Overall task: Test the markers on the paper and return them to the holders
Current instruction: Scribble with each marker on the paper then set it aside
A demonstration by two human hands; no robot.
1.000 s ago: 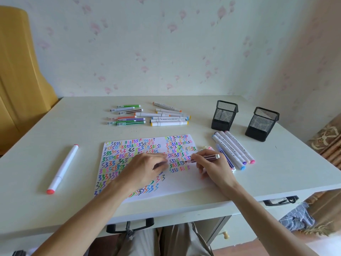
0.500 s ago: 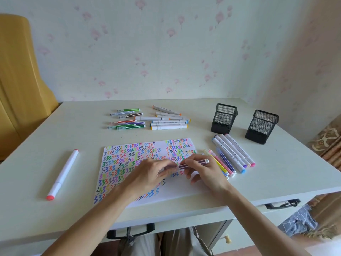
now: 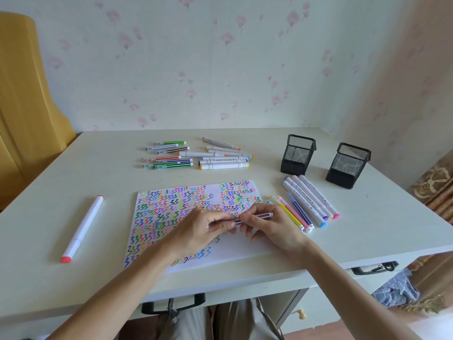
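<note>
We hold a thin purple striped marker between both hands, just above the paper on the counter. Our left hand has its fingers curled round the marker's left end, and our right hand pinches the barrel to the right of that, so each grip is grasping the same marker. The two hands meet at the middle of the marker; its grey right end pokes out past the right fingers. It lies almost level, tilted slightly up toward the right. We cannot tell whether the cap is on at the left end, as the left fingers hide it.

The paper is covered in rows of coloured zigzag marks, with a bare white strip along its near right edge. Just right of the paper lies a row of thin markers and, beside them, thick white markers. Behind these stand two black mesh holders, the left holder and the right holder, apart from each other. At the back of the counter lie more thin markers and thick ones. Well to the left of the paper lies a single thick marker with red ends.
</note>
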